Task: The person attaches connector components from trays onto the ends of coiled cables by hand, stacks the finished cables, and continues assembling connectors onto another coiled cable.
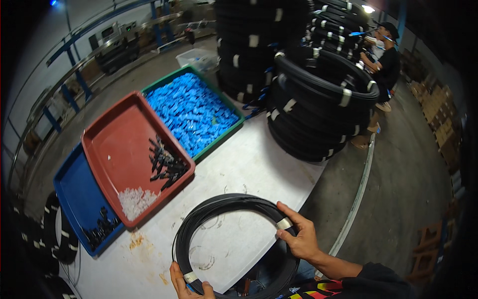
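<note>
A coil of thin black cable, bound with pale tape bands, lies partly on the white table and reaches over its near edge. My right hand grips the coil's right side at a band, thumb inside the ring and fingers outside. At the lower left of the ring, my left hand holds it next to another band; a small bit of blue shows by its fingers. The lower part of that hand is cut off by the frame edge.
On the white table stand a red tray with black connectors and clear pieces, a blue tray with black parts, and a green tray of blue pieces. Stacked black coils rise behind. Two people work at far right.
</note>
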Demonstrator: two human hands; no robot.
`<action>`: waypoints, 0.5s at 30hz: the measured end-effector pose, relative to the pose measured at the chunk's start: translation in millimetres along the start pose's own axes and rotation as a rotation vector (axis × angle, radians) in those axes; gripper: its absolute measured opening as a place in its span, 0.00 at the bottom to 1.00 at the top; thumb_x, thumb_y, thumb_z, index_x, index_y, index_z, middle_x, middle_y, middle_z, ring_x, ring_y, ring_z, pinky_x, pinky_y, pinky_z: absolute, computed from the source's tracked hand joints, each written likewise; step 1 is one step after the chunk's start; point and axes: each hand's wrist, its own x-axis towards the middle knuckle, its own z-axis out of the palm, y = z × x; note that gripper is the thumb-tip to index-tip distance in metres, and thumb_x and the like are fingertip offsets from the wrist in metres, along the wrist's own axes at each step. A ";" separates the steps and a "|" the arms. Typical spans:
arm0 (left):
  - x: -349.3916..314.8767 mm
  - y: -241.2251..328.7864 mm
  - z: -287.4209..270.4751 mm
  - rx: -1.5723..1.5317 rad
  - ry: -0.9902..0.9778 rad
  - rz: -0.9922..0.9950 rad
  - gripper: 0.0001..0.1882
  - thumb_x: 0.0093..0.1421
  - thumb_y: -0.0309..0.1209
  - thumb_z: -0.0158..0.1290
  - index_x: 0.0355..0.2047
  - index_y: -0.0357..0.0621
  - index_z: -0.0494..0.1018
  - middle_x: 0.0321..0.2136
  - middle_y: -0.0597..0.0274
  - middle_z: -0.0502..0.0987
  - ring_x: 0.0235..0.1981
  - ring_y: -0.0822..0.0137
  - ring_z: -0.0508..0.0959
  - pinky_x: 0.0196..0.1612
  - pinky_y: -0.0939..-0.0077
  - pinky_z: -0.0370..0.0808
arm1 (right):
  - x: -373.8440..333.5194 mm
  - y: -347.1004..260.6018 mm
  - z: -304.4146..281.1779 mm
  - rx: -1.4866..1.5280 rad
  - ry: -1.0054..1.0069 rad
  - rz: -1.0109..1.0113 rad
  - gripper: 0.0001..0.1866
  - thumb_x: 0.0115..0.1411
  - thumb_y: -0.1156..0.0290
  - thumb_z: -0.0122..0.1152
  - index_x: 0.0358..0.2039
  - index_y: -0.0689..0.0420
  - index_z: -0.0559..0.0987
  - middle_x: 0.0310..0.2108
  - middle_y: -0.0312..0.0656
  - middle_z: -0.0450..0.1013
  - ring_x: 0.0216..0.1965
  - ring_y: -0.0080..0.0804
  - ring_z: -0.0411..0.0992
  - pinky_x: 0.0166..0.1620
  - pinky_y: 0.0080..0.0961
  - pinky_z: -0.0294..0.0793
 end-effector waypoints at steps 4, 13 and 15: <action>7.2 13.2 6.3 -0.159 -0.008 0.043 0.41 0.46 0.18 0.51 0.66 0.30 0.65 0.65 0.42 0.66 0.69 0.48 0.62 0.72 0.59 0.53 | -8.0 -5.0 -18.3 0.024 0.076 0.035 0.36 0.53 0.88 0.64 0.65 0.65 0.71 0.65 0.50 0.69 0.66 0.34 0.66 0.69 0.29 0.59; 84.8 169.7 48.5 -0.502 -0.205 0.450 0.41 0.52 0.21 0.60 0.66 0.22 0.60 0.61 0.35 0.66 0.64 0.49 0.67 0.69 0.58 0.59 | 29.1 -165.3 -149.0 -0.138 0.426 -0.439 0.34 0.54 0.85 0.61 0.65 0.65 0.71 0.62 0.49 0.71 0.61 0.32 0.70 0.64 0.27 0.65; 113.9 203.4 88.9 -0.463 -0.322 0.589 0.43 0.51 0.18 0.55 0.68 0.21 0.54 0.66 0.34 0.60 0.70 0.45 0.60 0.72 0.59 0.53 | 54.1 -194.4 -192.1 -0.164 0.470 -0.479 0.34 0.54 0.86 0.61 0.64 0.66 0.71 0.57 0.45 0.75 0.51 0.25 0.74 0.55 0.21 0.71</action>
